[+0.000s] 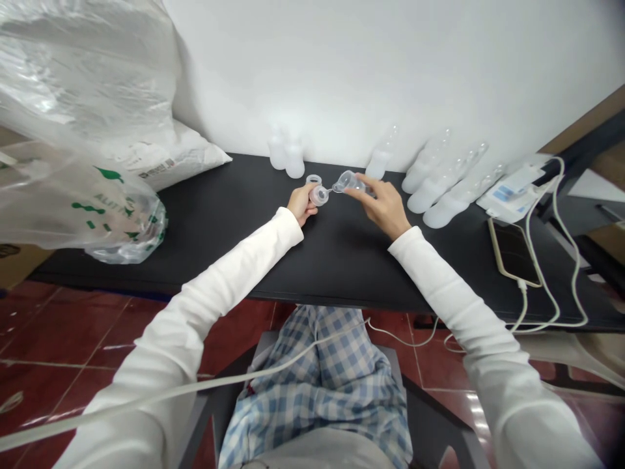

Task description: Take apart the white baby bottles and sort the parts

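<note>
The left hand (301,204) grips a translucent, ring-shaped plastic piece (319,197); the right hand (383,204) pinches a clear plastic cup (347,182). Light, steady pressure should avoid denting either.

White bottles (443,207) — black tabletop (327,260) — blue-and-white checked garment (322,404).

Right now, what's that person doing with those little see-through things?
A person is sitting at a black table, holding small plastic pieces. The left hand pinches a small ring-like piece, and the right hand holds a clear cup-like piece close beside it. I can't tell if the two pieces touch. White bottles are along the wall side, and a phone with a cable plugged in lies to the right.
</note>
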### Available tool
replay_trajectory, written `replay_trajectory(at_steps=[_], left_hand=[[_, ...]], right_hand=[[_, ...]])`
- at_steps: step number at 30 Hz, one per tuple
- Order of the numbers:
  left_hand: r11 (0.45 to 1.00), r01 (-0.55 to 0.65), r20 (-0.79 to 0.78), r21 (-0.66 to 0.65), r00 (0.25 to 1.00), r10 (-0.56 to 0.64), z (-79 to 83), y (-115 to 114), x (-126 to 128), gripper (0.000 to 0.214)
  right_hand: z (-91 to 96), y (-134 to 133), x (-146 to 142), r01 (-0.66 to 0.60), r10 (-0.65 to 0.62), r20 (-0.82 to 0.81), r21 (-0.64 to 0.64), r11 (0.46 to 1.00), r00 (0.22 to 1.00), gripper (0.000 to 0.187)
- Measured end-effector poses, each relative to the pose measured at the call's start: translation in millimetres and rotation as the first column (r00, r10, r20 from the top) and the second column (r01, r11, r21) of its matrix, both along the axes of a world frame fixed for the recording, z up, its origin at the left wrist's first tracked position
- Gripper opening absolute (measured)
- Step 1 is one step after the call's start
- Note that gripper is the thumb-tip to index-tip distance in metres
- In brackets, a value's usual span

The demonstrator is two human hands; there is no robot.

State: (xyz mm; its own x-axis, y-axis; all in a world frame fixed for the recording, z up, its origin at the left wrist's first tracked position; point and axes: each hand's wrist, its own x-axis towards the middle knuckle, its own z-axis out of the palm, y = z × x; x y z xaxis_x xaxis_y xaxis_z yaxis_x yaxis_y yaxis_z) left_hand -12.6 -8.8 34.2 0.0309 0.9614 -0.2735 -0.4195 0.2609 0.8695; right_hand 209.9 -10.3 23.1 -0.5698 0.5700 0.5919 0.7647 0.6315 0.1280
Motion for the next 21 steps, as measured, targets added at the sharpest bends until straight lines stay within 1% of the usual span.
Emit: replay_trajectory(at_steps=[2,3,5,8,10,12,16,21], left_hand=[[1.000,-0.001,0.005,0.012,1.000,0.001,-1.8,0,1,0.040],[1.000,0.002,0.005,0.015,1.000,-0.002,-2.6,0,1,0.040],[1.000,0.012,0.001,0.016,1.000,-0.012,-3.8,-1,3,0.040],[1.000,0.024,-0.004,0.019,1.000,-0.024,-4.2,-1,3,0.040],[0.999,0.031,-0.009,0.019,0.999,-0.031,-3.9,-1,3,0.040],[0.999,0.034,-0.016,0.019,0.999,-0.034,-3.4,-2,3,0.039],[0.999,0.037,-0.028,0.022,0.999,-0.036,-2.5,-3,3,0.039],[0.999,0.042,-0.039,0.021,0.998,-0.041,-1.3,-4,4,0.039]], right_hand=[[-0.2,5,4,0.144,-0.143,-0.084,0.002,0.990,0.986,0.042],[-1.2,8,7,0.195,-0.193,-0.123,-0.001,0.981,0.973,0.044],[-5.2,17,15,0.249,-0.245,-0.205,-0.007,0.969,0.948,0.051],[-13.2,29,26,0.283,-0.264,-0.349,0.006,0.959,0.899,0.061],[-17.4,34,31,0.306,-0.276,-0.407,0.010,0.952,0.871,0.062],[-19.9,37,33,0.309,-0.287,-0.416,-0.015,0.951,0.863,0.058],[-22.4,37,33,0.268,-0.279,-0.395,-0.083,0.960,0.876,0.054],[-27.1,37,30,0.261,-0.274,-0.353,-0.086,0.961,0.895,0.052]])
